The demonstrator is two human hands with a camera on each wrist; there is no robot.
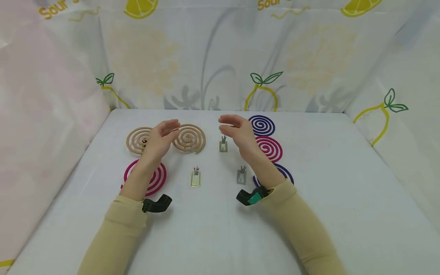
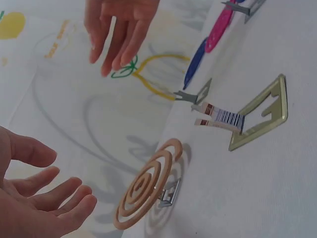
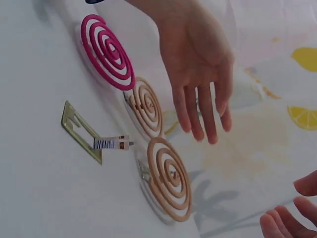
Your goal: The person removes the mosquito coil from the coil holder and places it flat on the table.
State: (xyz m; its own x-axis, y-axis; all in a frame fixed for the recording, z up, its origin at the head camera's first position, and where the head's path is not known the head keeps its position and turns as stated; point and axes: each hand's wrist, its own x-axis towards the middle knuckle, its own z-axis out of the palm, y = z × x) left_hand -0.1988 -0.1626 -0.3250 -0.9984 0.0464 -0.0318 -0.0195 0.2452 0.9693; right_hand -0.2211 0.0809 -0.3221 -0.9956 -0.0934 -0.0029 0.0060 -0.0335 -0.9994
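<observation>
My left hand [image 1: 160, 139] hovers above the table between two tan mosquito coils, the left coil [image 1: 135, 140] and the right coil [image 1: 189, 138]. Its fingers are loosely bent and hold nothing. Facing it, my right hand [image 1: 238, 133] hangs in the air beside a dark blue coil [image 1: 262, 125] and a pink coil [image 1: 270, 149], also holding nothing. Between the arms stand three small metal coil stands: a gold one [image 1: 195, 178] with a barcode label, a grey one [image 1: 241, 175] and another [image 1: 223, 145] farther back. In the left wrist view, one tan coil [image 2: 143, 183] sits raised on a metal stand [image 2: 170, 194].
A second pink coil [image 1: 159, 179] lies partly behind my left forearm. Another blue coil [image 1: 287, 173] is partly covered by my right forearm. White cloth with lemon prints [image 1: 261, 95] hangs along the back and sides of the white table [image 1: 213, 229].
</observation>
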